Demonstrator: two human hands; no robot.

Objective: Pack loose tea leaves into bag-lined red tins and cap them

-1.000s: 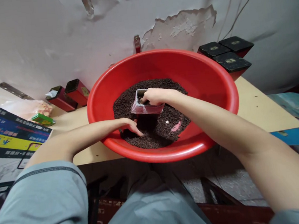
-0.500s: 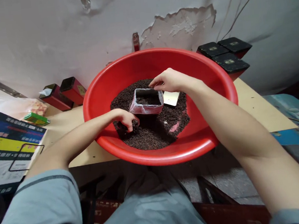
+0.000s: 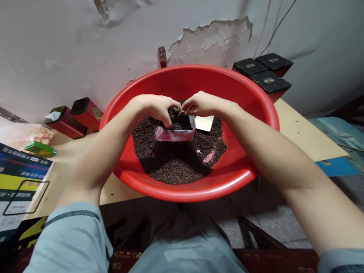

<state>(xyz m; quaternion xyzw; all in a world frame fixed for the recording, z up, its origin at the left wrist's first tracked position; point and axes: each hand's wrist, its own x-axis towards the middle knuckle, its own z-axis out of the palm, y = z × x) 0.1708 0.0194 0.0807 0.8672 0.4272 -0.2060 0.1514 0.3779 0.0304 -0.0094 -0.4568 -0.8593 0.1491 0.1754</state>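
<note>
Peeling wall seen bhnd tbl; red basin set on it w/ dark bits. Open box nested amid them; clump gripped by L hand over opening, R hand poised at rim, hold unclear. Filling prob. underway; release over opening called for

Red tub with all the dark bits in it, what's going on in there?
A person has both bare hands over a small plastic-lined container in the red tub. The left hand holds a clump of dark bits at its opening. The right hand is at the far rim; whether it grips the lining is unclear. A pale square piece lies beside the container.
</note>
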